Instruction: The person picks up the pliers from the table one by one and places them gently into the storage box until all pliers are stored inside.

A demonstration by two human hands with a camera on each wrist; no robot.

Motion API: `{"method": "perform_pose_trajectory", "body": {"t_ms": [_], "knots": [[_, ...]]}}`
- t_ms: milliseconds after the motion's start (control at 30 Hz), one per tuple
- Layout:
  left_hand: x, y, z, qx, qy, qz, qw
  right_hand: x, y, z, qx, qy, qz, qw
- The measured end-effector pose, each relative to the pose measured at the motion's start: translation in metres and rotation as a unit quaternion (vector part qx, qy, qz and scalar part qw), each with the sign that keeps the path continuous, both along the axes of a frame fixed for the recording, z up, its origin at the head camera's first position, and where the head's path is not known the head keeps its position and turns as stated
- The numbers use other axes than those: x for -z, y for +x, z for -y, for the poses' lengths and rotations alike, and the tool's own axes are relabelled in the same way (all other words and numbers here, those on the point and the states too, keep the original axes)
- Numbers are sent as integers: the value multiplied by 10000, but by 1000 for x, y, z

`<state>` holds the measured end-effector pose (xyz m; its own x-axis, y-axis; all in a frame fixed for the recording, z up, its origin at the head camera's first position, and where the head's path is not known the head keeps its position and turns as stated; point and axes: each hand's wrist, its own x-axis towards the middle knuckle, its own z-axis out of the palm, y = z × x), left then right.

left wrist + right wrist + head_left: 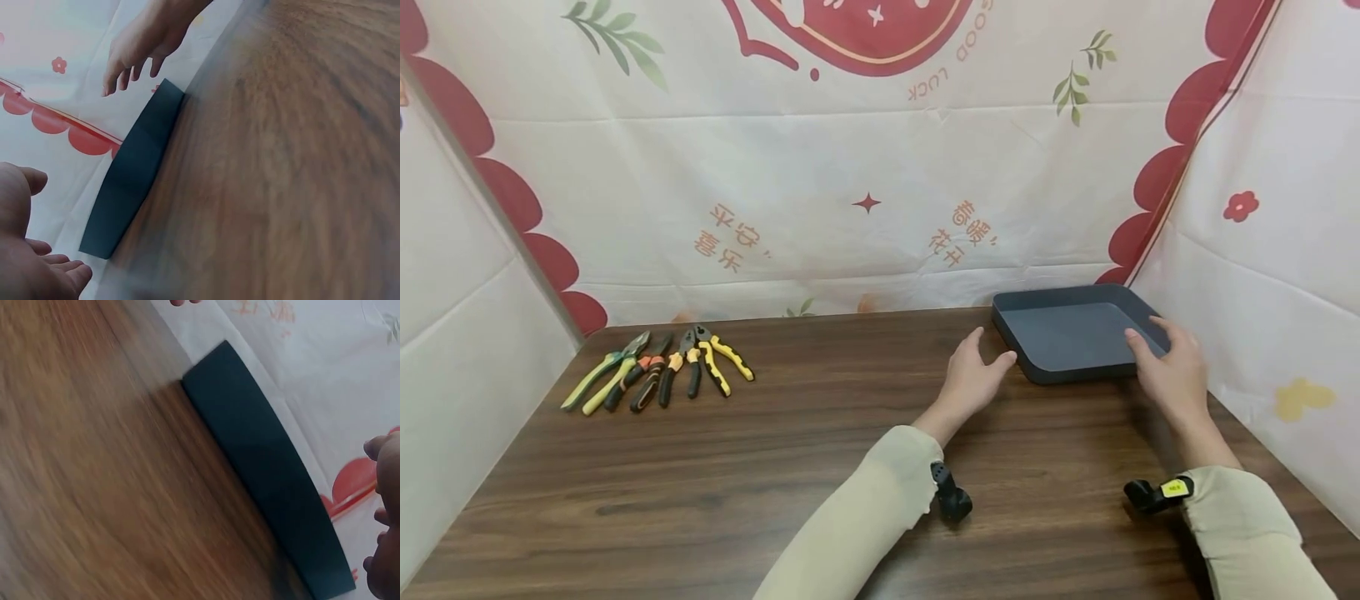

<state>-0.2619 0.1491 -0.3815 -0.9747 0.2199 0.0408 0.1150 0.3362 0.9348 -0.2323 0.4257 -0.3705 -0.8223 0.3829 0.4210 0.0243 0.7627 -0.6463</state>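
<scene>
While it sits flat at the right of the frame, a shallow, slate-grey rectangular tray (1060,333) has company on both sides, up at the back of the brown wood-grain tabletop (700,467)! By its near-left corner hangs the bare left grip (973,371), thumb parted wide from the fingers, nothing held. Over on the far right, the bare right grip (1172,367) spreads just as loosely, overlapping the rim in the head view; it has hold of nothing, though whether a fingertip brushes the edge, one cannot tell.

Now the danger: should one side press first, the tray could well skid or swivel, since neither end looks steadied. Fingertips hooking only that low rim might slip, and an uneven lift would likely tip it. With the white printed cloth wall (850,150) so close behind, a back corner could catch the fabric, too.

And what a plain customer this tray is: rounded corners, low smooth walls, a paler sheen across the floor, its side showing blue-green in both wrist views. Away at the left of the frame, a row of metal pliers with bright multicoloured handles (655,367) lies well apart.
</scene>
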Motion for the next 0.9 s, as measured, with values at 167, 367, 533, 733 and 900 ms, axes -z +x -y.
{"method": "perform_pose_trajectory", "body": {"t_ms": [167,367,533,733,900], "knots": [[7,-1,-12,-55,310,140,9994,8,-4,-15,253,-215,-135,9994],[12,-3,-26,13,579,262,9980,18,-4,-28,531,-404,-35,9978],[16,-3,-34,117,428,192,9988,28,-4,-34,654,-376,-92,9971],[20,-4,-41,110,426,176,9989,33,-4,-37,815,-754,-5,9938],[20,-3,-46,147,403,114,9990,35,-4,-40,988,-1433,342,9841]]}}
